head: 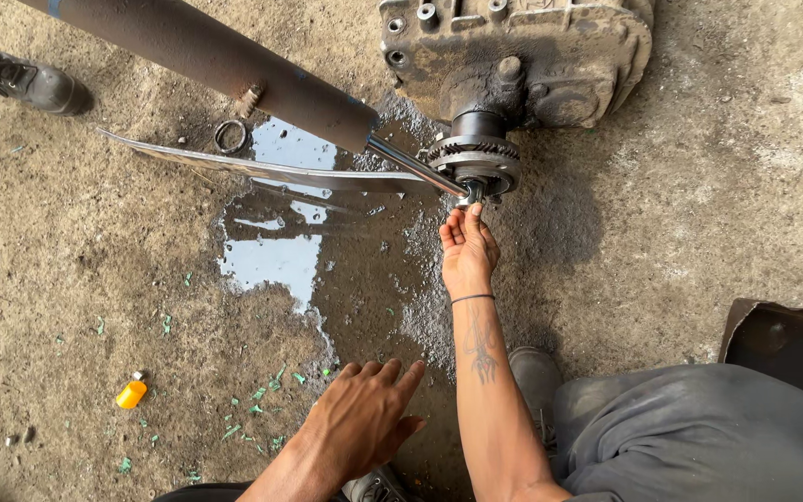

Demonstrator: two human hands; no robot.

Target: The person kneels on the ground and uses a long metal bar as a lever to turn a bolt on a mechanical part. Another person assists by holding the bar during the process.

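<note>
My right hand (467,249) reaches up, palm toward me, and its fingertips pinch the head of a shiny wrench (415,167) where it meets the centre of a toothed flange (476,160). The flange sits under a grimy gearbox housing (522,56). A long rusty pipe (225,60) is slipped over the wrench handle and runs off to the upper left. My left hand (364,418) rests flat on the dirty ground with its fingers spread and holds nothing. A thin black band circles my right wrist, and a tattoo marks the forearm.
A puddle (276,256) spreads left of the flange. A long curved metal strip (262,169) and a small ring (230,136) lie by it. An orange cap (130,394) and green chips dot the ground. Another person's shoe (20,79) stands top left; a dark metal sheet (787,349) lies right.
</note>
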